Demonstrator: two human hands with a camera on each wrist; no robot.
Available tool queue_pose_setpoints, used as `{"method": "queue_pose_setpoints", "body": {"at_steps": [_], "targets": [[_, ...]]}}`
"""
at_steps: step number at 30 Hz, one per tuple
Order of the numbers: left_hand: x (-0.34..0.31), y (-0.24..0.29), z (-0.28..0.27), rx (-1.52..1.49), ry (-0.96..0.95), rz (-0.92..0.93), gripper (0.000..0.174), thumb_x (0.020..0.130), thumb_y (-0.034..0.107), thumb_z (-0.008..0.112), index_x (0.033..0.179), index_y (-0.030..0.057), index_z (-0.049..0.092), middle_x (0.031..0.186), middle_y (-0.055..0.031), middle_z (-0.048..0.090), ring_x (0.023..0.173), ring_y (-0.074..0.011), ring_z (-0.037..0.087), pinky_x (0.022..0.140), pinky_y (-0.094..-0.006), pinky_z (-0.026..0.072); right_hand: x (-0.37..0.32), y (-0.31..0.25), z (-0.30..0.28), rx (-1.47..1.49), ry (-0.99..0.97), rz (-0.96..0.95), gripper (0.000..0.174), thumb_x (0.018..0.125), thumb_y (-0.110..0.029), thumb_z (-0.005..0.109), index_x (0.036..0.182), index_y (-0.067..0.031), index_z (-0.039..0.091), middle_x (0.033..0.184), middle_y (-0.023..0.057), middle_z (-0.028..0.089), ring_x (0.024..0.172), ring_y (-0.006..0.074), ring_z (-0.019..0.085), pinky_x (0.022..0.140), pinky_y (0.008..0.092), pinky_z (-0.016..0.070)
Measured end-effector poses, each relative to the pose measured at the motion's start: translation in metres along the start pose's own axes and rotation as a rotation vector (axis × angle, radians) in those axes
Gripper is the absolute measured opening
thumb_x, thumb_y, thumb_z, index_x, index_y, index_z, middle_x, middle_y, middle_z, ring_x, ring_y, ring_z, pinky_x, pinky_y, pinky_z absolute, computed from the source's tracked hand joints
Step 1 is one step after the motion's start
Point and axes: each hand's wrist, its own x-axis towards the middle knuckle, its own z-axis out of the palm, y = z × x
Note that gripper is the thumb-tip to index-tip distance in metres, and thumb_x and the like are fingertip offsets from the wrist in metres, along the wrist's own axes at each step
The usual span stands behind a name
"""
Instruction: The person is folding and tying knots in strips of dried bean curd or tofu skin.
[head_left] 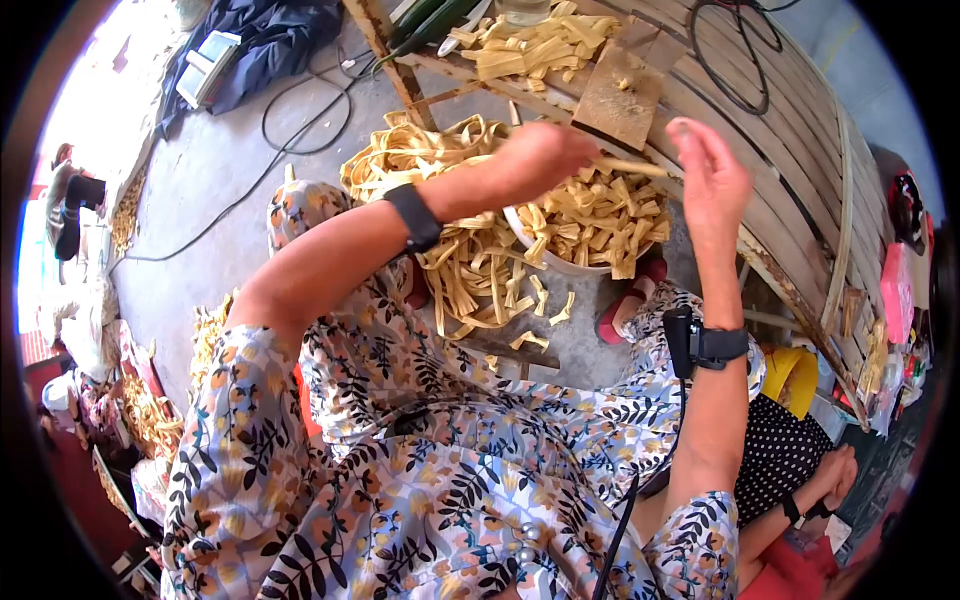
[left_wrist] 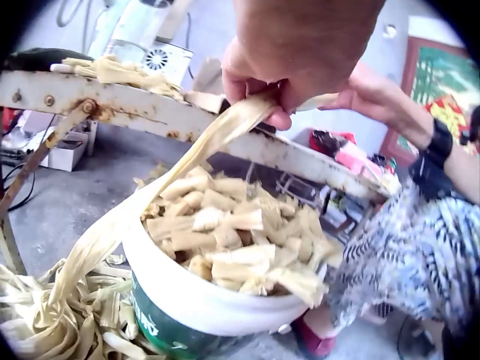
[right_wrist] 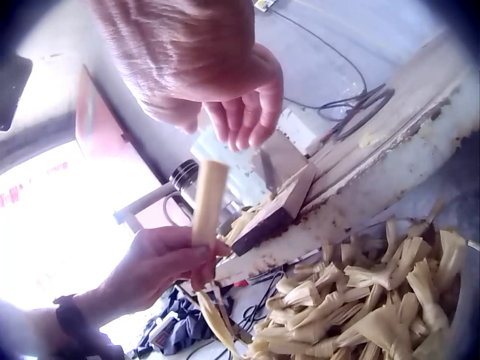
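1. My left hand point(head_left: 545, 150) is clamped on one pale strip point(head_left: 630, 167), with thumb and curled fingers pinching it near its free end.
2. The short end of the strip points towards my right hand point(head_left: 710, 175). In the left wrist view, the long tail point(left_wrist: 225, 131) runs down from the pinch, over the edge of the white bucket point(left_wrist: 187, 292), and into the loose pile point(left_wrist: 67, 330) on the floor.
3. My right hand holds nothing. In the right wrist view its fingers point(right_wrist: 240, 124) hang loosely apart just above the tip of the strip point(right_wrist: 208, 199), near it but not touching.
4. The bucket sits below both hands, heaped with short knotted pieces point(left_wrist: 232, 240). It stands beside the rusty rail point(left_wrist: 150, 112) of the slatted tabletop point(head_left: 760, 130).
5. More cut strips and a wooden block point(head_left: 620, 95) lie on the tabletop, well apart from my hands.
6. As I judge it, I am at the start of one piece: the strip is picked out and held up, but not yet wound or knotted.
7. The next move seems to call for my right hand to close on the free end. My left hand would have to keep its pinch firm, so that the tail doesn't slip back into the pile.
8. The strip looks thin and limp, so a light, close grip near the tip should suit it better than a pull.
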Motion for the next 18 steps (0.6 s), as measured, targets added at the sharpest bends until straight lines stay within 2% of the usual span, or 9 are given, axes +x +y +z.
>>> {"method": "queue_pose_setpoints", "body": {"at_steps": [1,3,5,9,12,13,14,16,18], "targets": [[0.005,0.017,-0.007,0.077,-0.203,-0.071,0.021,0.082,0.009,0.052,0.102,0.0048,0.058,0.097,-0.0134,0.060,0.080,-0.0188,0.061,0.067,-0.0258,0.0526,-0.007,0.006,0.003,-0.204,-0.164,0.034,0.019,0.081,-0.022,0.057,0.083,-0.0031,0.061,0.072,0.0099,0.062,0.061,0.0219,0.057,0.056,0.0291,0.0442],[0.000,0.019,0.007,0.069,-0.130,-0.022,0.021,0.076,0.005,0.053,0.097,0.0047,0.057,0.083,-0.0128,0.058,0.071,-0.0240,0.059,0.057,-0.0302,0.0496,-0.026,0.003,0.013,-0.600,-0.401,0.041,0.023,0.083,-0.024,0.050,0.073,-0.0043,0.056,0.064,0.0176,0.055,0.066,0.0383,0.052,0.055,0.0398,0.0420],[-0.005,0.022,0.011,0.040,0.006,0.057,0.019,0.070,0.006,0.055,0.089,0.0050,0.055,0.069,-0.0122,0.051,0.062,-0.0293,0.055,0.050,-0.0357,0.0437,-0.034,0.010,0.016,-0.621,-0.534,0.223,0.022,0.080,-0.021,0.052,0.067,-0.0031,0.057,0.060,0.0153,0.056,0.060,0.0324,0.055,0.053,0.0375,0.0421],[-0.010,0.028,0.012,0.040,-0.096,0.064,0.014,0.072,0.006,0.055,0.085,0.0040,0.052,0.064,-0.0121,0.052,0.059,-0.0280,0.055,0.049,-0.0355,0.0441,-0.043,0.036,0.012,-0.394,-0.488,0.367,0.014,0.076,-0.018,0.059,0.072,-0.0047,0.063,0.055,0.0104,0.056,0.051,0.0203,0.056,0.050,0.0342,0.0413],[-0.005,0.035,-0.006,-0.231,-0.088,-0.094,0.013,0.074,0.005,0.055,0.086,0.0035,0.051,0.060,-0.0108,0.053,0.054,-0.0234,0.056,0.048,-0.0329,0.0444,-0.047,0.043,0.010,-0.234,-0.553,0.212,0.012,0.075,-0.014,0.062,0.081,-0.0037,0.065,0.060,0.0055,0.060,0.047,0.0099,0.050,0.045,0.0274,0.0377],[-0.001,0.033,-0.014,-0.355,-0.005,-0.055,0.012,0.075,0.007,0.057,0.085,0.0030,0.052,0.059,-0.0070,0.056,0.051,-0.0161,0.055,0.046,-0.0280,0.0439,-0.040,0.023,0.007,-0.051,-0.625,0.420,0.012,0.076,-0.012,0.061,0.083,-0.0025,0.064,0.064,0.0043,0.061,0.047,0.0066,0.047,0.043,0.0234,0.0352],[0.007,0.042,-0.042,-0.659,-0.191,-0.197,0.013,0.075,0.010,0.062,0.081,0.0024,0.054,0.061,-0.0019,0.058,0.053,-0.0098,0.054,0.046,-0.0229,0.0426,-0.026,-0.005,-0.001,0.136,-0.691,0.628,0.012,0.077,-0.009,0.061,0.086,-0.0013,0.064,0.068,0.0032,0.062,0.047,0.0033,0.045,0.042,0.0195,0.0327],[0.022,0.058,-0.076,-0.764,-0.283,-0.105,0.013,0.080,0.016,0.061,0.081,0.0040,0.058,0.062,0.0014,0.057,0.052,-0.0041,0.051,0.044,-0.0182,0.0391,-0.014,-0.044,-0.013,0.306,-0.816,0.638,0.013,0.078,-0.007,0.060,0.089,0.0005,0.062,0.069,0.0014,0.061,0.048,0.0015,0.043,0.042,0.0142,0.0299],[0.036,0.080,-0.108,-0.844,-0.339,-0.051,0.014,0.083,0.018,0.058,0.083,0.0043,0.060,0.061,0.0022,0.056,0.051,-0.0023,0.049,0.043,-0.0164,0.0369,-0.017,-0.059,-0.014,0.600,-0.874,0.438,0.031,0.081,-0.024,0.058,0.095,0.0038,0.059,0.066,0.0013,0.058,0.046,0.0022,0.042,0.040,0.0151,0.0297]]}}
